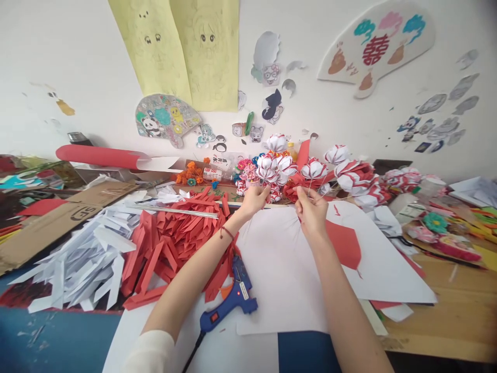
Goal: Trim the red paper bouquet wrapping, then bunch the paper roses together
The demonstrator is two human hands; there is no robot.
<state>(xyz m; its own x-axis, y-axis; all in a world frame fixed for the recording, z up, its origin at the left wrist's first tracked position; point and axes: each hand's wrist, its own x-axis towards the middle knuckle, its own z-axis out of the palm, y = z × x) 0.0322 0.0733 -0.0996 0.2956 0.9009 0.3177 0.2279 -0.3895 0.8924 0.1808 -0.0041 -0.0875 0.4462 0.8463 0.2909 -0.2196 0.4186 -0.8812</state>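
Both of my hands are raised over the far edge of a white paper sheet (279,269). My left hand (254,200) is closed in a pinch at the base of red-and-white folded paper flowers (267,168), and thin wires hang below it. To its right, my right hand (312,211) pinches the wire stem under another red-and-white paper flower (313,168). More thin wires trail beneath that hand. The fingers partly hide the stems. Beside my left forearm lies a blue hot glue gun (229,300) with a small red light on.
Piles of red folded paper strips (174,241) and white folded strips (89,264) cover the left side. Thin wires (178,211) lie across the red pile. At right are more paper flowers (361,181) and a red paper piece (344,243). Behind stands the wall (287,26).
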